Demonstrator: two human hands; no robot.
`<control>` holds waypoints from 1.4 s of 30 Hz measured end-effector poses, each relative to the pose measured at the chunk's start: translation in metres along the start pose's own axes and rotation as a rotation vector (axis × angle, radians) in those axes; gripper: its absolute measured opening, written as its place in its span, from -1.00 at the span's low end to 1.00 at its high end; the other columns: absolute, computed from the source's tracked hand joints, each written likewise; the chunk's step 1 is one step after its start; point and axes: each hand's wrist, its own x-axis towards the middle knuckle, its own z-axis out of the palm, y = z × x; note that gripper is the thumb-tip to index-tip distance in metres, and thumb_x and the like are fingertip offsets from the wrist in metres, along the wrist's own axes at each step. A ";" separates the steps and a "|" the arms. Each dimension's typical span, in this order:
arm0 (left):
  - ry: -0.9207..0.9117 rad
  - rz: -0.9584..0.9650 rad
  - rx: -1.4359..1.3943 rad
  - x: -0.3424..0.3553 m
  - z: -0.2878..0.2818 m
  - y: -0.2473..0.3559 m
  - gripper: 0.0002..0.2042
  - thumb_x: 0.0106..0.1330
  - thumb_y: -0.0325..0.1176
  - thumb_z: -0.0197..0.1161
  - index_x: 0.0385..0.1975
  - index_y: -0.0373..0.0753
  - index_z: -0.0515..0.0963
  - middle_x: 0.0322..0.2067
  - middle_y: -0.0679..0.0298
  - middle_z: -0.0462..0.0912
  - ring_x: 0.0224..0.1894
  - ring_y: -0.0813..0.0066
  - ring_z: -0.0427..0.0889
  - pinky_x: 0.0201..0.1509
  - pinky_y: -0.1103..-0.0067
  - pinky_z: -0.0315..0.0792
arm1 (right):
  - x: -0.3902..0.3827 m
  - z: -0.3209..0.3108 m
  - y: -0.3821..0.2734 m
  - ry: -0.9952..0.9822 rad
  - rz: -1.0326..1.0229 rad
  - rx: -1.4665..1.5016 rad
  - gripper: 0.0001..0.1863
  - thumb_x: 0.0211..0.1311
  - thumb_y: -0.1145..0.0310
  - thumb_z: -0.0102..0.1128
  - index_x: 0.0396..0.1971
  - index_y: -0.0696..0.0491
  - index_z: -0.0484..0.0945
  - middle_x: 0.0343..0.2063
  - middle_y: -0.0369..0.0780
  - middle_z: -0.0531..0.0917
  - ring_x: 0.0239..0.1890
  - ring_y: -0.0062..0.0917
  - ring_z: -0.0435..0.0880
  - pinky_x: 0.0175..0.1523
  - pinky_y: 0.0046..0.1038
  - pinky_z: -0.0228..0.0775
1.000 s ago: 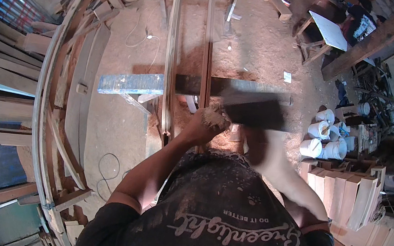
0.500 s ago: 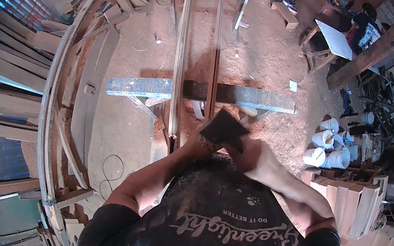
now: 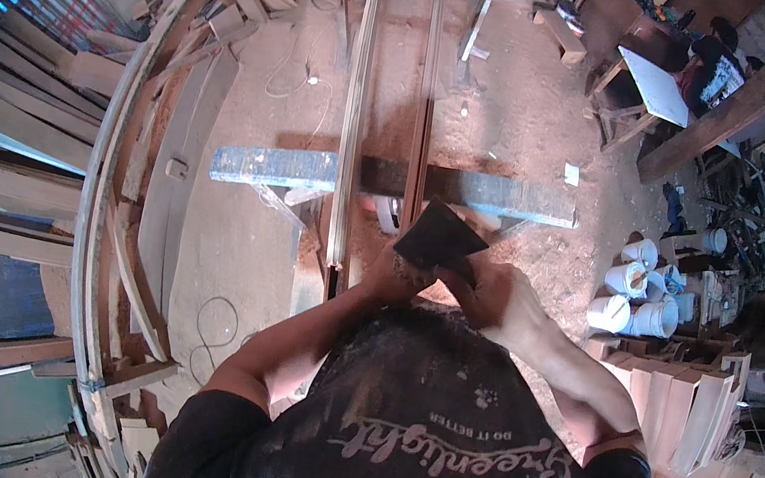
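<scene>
A dark, flat square sheet (image 3: 442, 237), sandpaper-like, is held up in front of my chest. My left hand (image 3: 400, 277) grips its lower left edge with fingers closed. From the other side, my right hand (image 3: 482, 294) pinches the lower edge, its thumb against the sheet. Just beyond my hands, two long narrow wooden pieces run away from me: a pale one (image 3: 354, 118) on the left and a reddish-brown one (image 3: 421, 137) on the right. Both rest across a paint-marked trestle beam (image 3: 290, 168); neither hand touches them.
Long boards (image 3: 15, 178) are stacked along the left, behind a long rail (image 3: 99, 170). White buckets (image 3: 653, 316) and a pile of wooden pieces (image 3: 673, 397) stand on the right. Cables (image 3: 216, 323) lie on the dusty floor. Another person (image 3: 715, 66) sits at the far right.
The dark sheet has tilted slightly and shows more of its face. My right hand has shifted a little against its edge. The whole view has moved slightly.
</scene>
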 end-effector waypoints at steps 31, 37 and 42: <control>-0.400 0.155 0.646 0.016 0.022 0.002 -0.84 0.38 -0.21 0.12 -0.35 -0.06 0.60 -0.44 0.20 0.58 -0.30 0.15 0.63 -0.34 0.20 0.41 | -0.049 0.074 0.110 0.306 0.361 0.759 -0.52 0.50 -0.07 0.07 -0.25 0.13 0.53 -0.59 -0.39 0.46 -0.53 -0.71 0.38 -0.40 -0.52 0.30; -0.219 0.164 0.349 0.024 0.004 0.009 -0.89 0.26 -0.25 0.26 -0.45 -0.09 0.61 -0.47 0.23 0.56 -0.38 0.22 0.61 -0.37 0.30 0.41 | -0.100 0.118 0.203 0.121 0.606 0.699 -0.44 0.37 -0.24 0.15 -0.38 0.04 0.46 -0.68 -0.34 0.46 -0.70 -0.63 0.43 -0.58 -0.49 0.29; -0.030 -0.255 -0.145 0.016 0.015 0.006 -0.84 0.21 -0.34 0.42 -0.50 -0.18 0.57 -0.56 0.29 0.54 -0.51 0.38 0.55 -0.38 0.39 0.43 | -0.145 0.178 0.283 0.030 0.635 0.589 -0.41 0.37 -0.24 0.15 -0.36 0.09 0.52 -0.65 -0.31 0.51 -0.64 -0.58 0.51 -0.49 -0.44 0.34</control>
